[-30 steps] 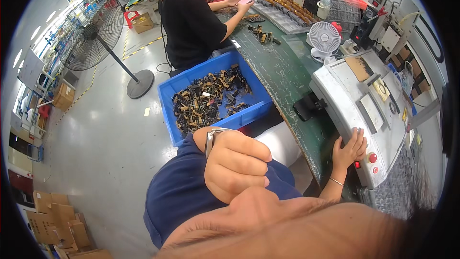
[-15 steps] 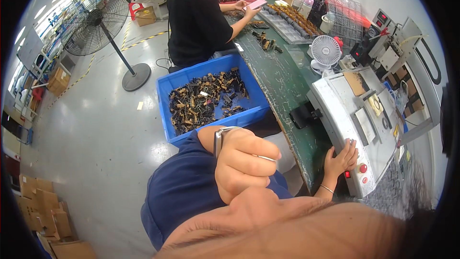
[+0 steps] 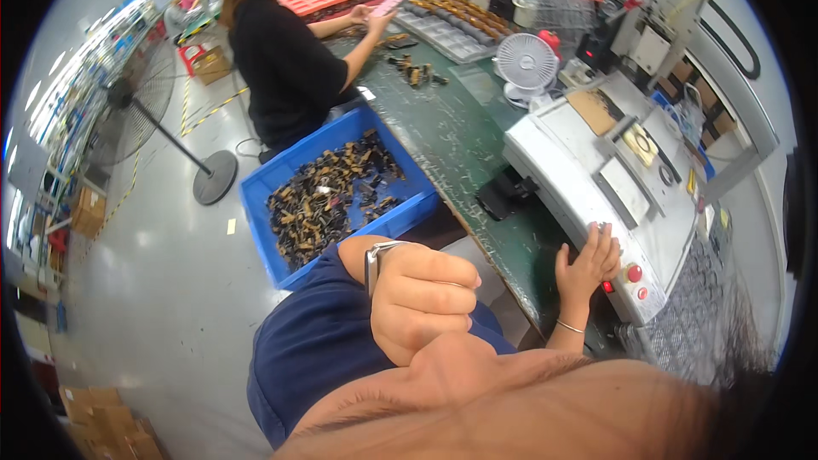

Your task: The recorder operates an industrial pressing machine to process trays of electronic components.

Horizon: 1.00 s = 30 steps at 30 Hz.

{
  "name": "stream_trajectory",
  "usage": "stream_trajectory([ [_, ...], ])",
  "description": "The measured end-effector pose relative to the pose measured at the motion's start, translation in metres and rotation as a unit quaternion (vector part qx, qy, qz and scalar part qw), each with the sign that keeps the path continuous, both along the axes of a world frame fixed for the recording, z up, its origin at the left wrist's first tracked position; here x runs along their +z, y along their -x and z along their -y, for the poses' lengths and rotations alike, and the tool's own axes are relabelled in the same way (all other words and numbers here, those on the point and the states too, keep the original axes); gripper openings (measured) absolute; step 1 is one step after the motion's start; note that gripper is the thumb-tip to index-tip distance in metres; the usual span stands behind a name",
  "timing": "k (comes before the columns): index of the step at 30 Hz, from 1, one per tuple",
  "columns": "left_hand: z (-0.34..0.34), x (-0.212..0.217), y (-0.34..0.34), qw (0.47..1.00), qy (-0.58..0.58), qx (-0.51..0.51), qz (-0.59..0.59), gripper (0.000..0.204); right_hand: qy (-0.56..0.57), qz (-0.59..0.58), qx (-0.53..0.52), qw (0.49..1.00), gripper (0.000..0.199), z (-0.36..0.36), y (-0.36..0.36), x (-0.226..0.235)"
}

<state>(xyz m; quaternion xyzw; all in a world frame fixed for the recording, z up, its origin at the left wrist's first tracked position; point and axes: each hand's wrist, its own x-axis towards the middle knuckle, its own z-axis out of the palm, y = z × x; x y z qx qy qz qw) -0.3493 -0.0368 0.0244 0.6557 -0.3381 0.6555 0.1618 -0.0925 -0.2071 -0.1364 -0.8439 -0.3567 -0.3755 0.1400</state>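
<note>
My left hand (image 3: 422, 298), a watch (image 3: 372, 268) on its wrist, is raised close in front of me in a fist. Its palm side is hidden, and nothing shows sticking out of the fingers. Over at the right, my right hand (image 3: 588, 268) lies on the front edge of a white bench machine (image 3: 554, 145), fingers stretched out. Its fingertips touch a small dark button or knob there. Just beside that hand are a red push button (image 3: 634, 273) and a lit red switch (image 3: 607, 287). A small metal block (image 3: 626, 192) sits on the machine's top.
A blue bin (image 3: 281, 268) of small black and tan parts stands left of the green workbench (image 3: 417, 132). Beyond it, a person in black (image 3: 285, 68) holds a pink phone (image 3: 388, 5). A small white fan (image 3: 527, 62) is on the bench; a floor fan (image 3: 215, 177) stands left.
The view has shifted, so bench, bin and machine sit further left and mostly higher in the picture. My fist stays raised, and my right hand stays on the machine's edge.
</note>
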Motion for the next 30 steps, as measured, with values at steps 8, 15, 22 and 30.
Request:
stream_trajectory([
  [8, -0.008, -0.002, -0.094, 0.982, 0.027, -0.185, 0.015, 0.011, 0.013, -0.017, 0.012, 1.0, 0.067, -0.005, -0.006, 0.001],
  [15, -0.014, 0.006, -0.159, 0.899, 0.104, -0.426, -0.006, 0.01, 0.008, -0.004, 0.009, 1.0, 0.065, -0.005, -0.012, -0.008],
  [22, -0.045, 0.006, -0.205, 0.71, -0.039, -0.687, -0.152, 0.01, 0.023, -0.016, -0.006, 1.0, 0.063, 0.002, -0.01, -0.003],
  [30, -0.057, 0.002, -0.224, 0.689, 0.0, -0.705, -0.169, 0.015, 0.024, -0.024, 0.006, 0.999, 0.063, 0.002, -0.013, -0.006],
])
